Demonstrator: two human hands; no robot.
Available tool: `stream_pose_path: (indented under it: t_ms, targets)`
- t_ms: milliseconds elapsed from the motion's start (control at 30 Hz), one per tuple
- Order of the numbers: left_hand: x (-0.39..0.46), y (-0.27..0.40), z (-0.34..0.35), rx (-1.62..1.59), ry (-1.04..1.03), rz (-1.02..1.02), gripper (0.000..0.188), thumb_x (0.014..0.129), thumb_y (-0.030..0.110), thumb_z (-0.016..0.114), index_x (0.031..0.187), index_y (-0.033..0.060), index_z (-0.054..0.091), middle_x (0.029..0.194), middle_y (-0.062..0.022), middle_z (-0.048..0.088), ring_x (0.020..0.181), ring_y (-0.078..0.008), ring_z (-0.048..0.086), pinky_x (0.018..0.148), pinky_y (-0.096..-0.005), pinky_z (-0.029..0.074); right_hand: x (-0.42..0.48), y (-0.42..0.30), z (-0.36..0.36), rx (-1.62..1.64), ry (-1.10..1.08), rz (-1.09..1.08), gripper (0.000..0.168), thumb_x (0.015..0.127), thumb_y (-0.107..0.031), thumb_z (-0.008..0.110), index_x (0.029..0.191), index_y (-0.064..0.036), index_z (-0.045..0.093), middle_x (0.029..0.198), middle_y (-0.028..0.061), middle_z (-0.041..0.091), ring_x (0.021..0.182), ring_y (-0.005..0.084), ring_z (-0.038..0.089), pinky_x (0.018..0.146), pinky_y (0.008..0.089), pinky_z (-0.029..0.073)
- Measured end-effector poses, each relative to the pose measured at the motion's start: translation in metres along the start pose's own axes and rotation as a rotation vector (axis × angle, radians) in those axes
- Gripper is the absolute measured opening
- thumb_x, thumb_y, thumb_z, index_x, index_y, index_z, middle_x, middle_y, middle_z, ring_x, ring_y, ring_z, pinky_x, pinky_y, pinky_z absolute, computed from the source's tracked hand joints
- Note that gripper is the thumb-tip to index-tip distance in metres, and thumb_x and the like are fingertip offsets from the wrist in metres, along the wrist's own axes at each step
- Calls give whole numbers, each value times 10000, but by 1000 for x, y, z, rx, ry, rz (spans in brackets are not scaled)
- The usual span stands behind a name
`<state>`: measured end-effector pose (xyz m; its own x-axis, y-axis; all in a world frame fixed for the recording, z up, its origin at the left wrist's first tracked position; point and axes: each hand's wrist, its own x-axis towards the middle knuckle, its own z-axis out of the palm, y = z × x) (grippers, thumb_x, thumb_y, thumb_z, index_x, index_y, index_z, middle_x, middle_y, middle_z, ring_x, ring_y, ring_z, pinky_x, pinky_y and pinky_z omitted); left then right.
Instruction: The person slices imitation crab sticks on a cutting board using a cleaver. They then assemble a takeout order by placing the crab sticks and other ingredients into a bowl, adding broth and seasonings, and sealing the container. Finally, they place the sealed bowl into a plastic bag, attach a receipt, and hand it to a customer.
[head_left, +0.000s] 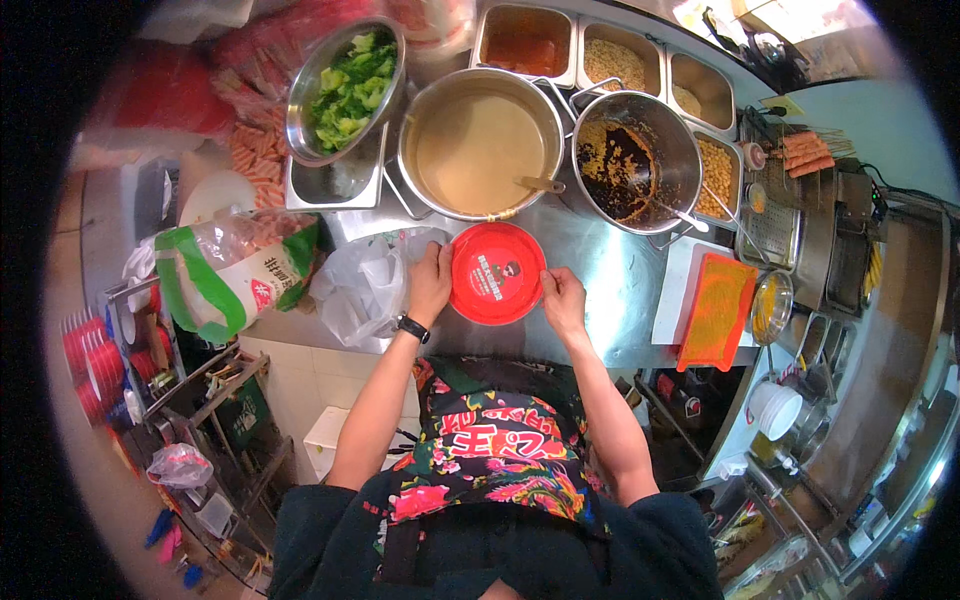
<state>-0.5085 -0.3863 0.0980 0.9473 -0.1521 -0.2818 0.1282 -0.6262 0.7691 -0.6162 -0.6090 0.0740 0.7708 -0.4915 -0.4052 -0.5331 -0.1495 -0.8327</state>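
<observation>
A round red lid with printed writing and a cartoon figure (497, 274) lies between my hands on the steel counter, seemingly on a round container whose body is hidden. My left hand (431, 281) grips its left rim, a black watch on the wrist. On the right rim, my right hand (562, 298) pinches with thumb and fingers. Just beyond stands a large steel pot of creamy beige liquid (476, 142) with a ladle in it. To its right is a steel pot of dark sauce (619, 169), a white-handled spoon inside. Clear plastic bags (364, 289) lie beside my left hand.
A steel bowl of green leaves (352, 94) rests tilted over a steel pan at the upper left. A green-and-white food package (225, 274) is on the left. Steel pans of toppings (615, 60) line the back. An orange cutting board (716, 311) lies right, beside a small steel bowl (772, 306).
</observation>
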Motion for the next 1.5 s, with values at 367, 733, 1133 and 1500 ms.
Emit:
stream_pose_path:
  t_ms: [367, 733, 1133, 1500]
  targets:
    - [-68, -14, 45, -92, 46, 22, 378, 1026, 297, 411, 855, -26, 503, 733, -297, 547, 731, -506, 540, 600, -502, 400, -33, 4, -24, -55, 163, 118, 365, 987, -287, 517, 905, 56, 612, 736, 202, 629, 669, 250, 613, 645, 394, 469]
    - [-10, -4, 36, 58, -280, 252, 468, 1012, 357, 423, 783, -12, 596, 767, -269, 595, 746, -470, 579, 633, -521, 433, -6, 13, -12, -229, 375, 100, 689, 1032, -431, 344, 656, 107, 552, 604, 293, 552, 589, 432, 547, 618, 519, 398]
    - [5, 10, 34, -33, -478, 201, 488, 993, 396, 467, 850, -49, 605, 798, -278, 582, 717, -429, 599, 612, -430, 445, -27, 5, -22, -127, 345, 166, 628, 1022, -429, 324, 767, 46, 645, 754, 289, 637, 759, 467, 623, 697, 521, 446]
    - [-47, -33, 51, -176, -327, 256, 497, 1043, 338, 386, 810, -79, 523, 613, -149, 544, 577, -210, 426, 559, -415, 379, 1, 33, -20, -320, 252, 21, 597, 1020, -392, 302, 756, 2, 665, 791, 293, 636, 747, 491, 627, 717, 579, 479]
